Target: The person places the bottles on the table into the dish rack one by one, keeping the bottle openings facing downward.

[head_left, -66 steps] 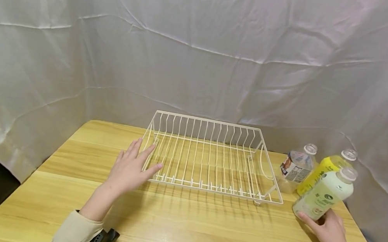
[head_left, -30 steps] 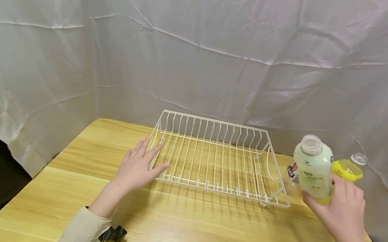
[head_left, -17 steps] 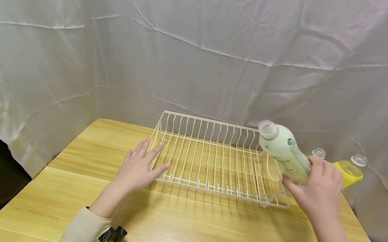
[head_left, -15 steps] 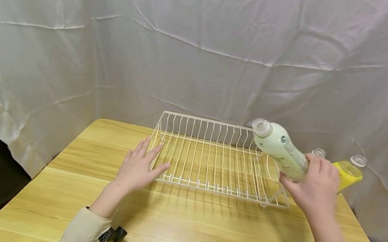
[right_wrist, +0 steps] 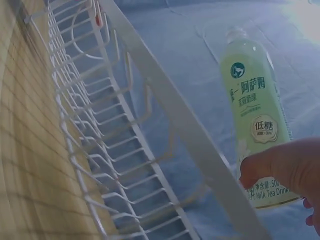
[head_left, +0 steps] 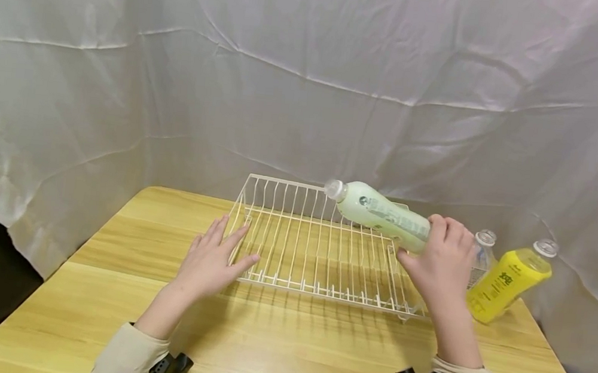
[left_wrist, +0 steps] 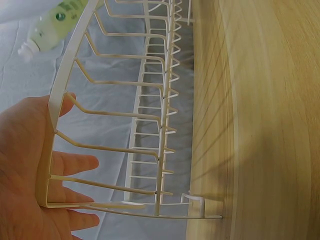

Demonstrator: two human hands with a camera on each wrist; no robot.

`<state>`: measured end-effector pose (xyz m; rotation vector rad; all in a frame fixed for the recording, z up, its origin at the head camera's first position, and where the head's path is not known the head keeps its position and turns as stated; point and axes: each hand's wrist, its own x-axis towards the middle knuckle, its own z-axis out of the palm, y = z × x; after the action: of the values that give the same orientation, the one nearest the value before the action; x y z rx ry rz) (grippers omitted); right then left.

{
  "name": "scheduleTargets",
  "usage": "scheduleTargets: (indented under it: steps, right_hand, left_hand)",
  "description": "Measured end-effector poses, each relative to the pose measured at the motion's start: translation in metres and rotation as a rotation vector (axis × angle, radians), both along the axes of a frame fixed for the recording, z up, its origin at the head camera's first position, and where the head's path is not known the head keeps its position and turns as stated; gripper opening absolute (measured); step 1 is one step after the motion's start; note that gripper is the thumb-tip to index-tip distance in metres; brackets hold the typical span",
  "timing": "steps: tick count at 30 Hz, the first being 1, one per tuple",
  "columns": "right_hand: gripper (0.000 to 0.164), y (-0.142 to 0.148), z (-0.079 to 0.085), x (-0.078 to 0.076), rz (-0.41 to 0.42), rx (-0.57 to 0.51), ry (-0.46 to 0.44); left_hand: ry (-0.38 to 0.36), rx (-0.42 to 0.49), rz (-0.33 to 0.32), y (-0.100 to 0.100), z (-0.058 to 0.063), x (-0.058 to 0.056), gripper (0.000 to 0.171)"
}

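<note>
Near its base, my right hand [head_left: 443, 257] grips a pale green milk tea bottle [head_left: 383, 214], its label facing the right wrist camera [right_wrist: 257, 105]. The bottle is tilted over, neck to the left, above the right part of a white wire dish rack [head_left: 311, 287]. In the head view it covers part of the rack's back rim. My left hand [head_left: 210, 265] lies at the rack's left end with fingers spread. The left wrist view shows those fingers [left_wrist: 75, 162] straight, against the rack's corner.
A yellow bottle [head_left: 508, 285] stands at the right of the wooden table [head_left: 283, 347]. Beside it is a clear bottle [head_left: 483, 246], partly hidden by my right hand. A grey cloth [head_left: 309, 79] hangs behind and around the table.
My right hand has lifted the green bottle from beside the other bottles, moved it left over the rack and tipped it toward horizontal. My left hand has stayed at the rack's left end.
</note>
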<state>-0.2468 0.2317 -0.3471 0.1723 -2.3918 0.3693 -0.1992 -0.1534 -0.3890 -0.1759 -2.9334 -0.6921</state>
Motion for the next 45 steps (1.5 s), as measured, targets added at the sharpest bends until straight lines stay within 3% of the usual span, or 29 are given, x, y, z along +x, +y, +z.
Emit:
scheduleTargets:
  steps: [12, 25, 32, 40, 45]
  right_hand:
    - [0.078, -0.015, -0.029, -0.008, 0.056, 0.051, -0.105]
    - [0.078, -0.026, -0.030, -0.007, 0.099, 0.081, -0.118]
    - [0.076, -0.024, -0.033, -0.004, 0.110, 0.075, -0.120]
    - [0.075, -0.024, -0.036, -0.007, 0.112, 0.084, -0.107]
    - [0.076, -0.023, -0.034, -0.006, 0.108, 0.101, -0.105]
  left_hand:
    - [0.006, 0.002, -0.002, 0.001, -0.001, 0.005, 0.074]
    - [-0.003, -0.049, 0.007, 0.000, 0.008, 0.000, 0.084]
    - [0.190, -0.132, -0.049, 0.027, 0.018, -0.008, 0.088]
    - [0.516, -0.091, -0.126, 0.058, 0.021, -0.030, 0.080]
    - [0.593, -0.100, -0.172, 0.073, 0.018, -0.040, 0.075]
